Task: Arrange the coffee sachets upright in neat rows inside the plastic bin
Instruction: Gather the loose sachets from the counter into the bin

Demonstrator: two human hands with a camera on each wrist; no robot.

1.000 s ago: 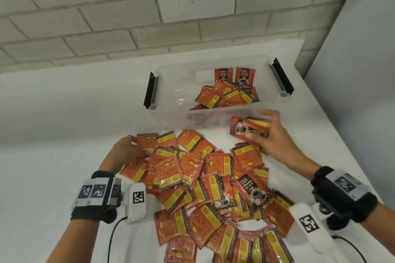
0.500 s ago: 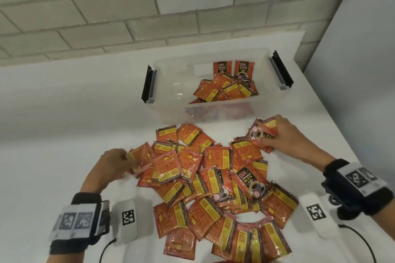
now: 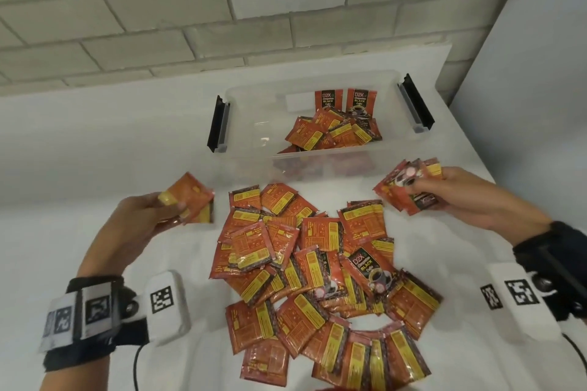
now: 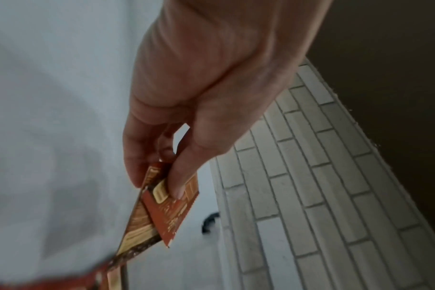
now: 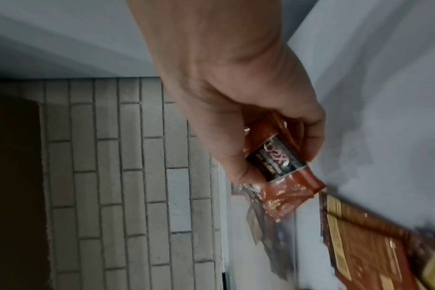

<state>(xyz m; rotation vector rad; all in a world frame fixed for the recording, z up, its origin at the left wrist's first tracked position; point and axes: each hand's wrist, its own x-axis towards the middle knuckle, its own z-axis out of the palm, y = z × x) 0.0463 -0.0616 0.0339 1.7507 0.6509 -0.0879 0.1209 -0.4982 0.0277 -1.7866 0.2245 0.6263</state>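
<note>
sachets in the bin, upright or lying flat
Mostly flat: two upright sachets stand against the plastic bin's far wall; the jumbled sachets before them lie tilted.

Clear plastic bin (image 3: 247, 105) with black latch handles sitting open on white table; two coffee sachets (image 3: 344, 100) standing upright against its far wall, others (image 3: 330, 133) lying jumbled below them. Red-and-yellow sachet pile (image 3: 314, 270) sprawling flat just before the bin. A few sachets being held in each hand (image 3: 190, 200) (image 3: 409, 187).
</note>
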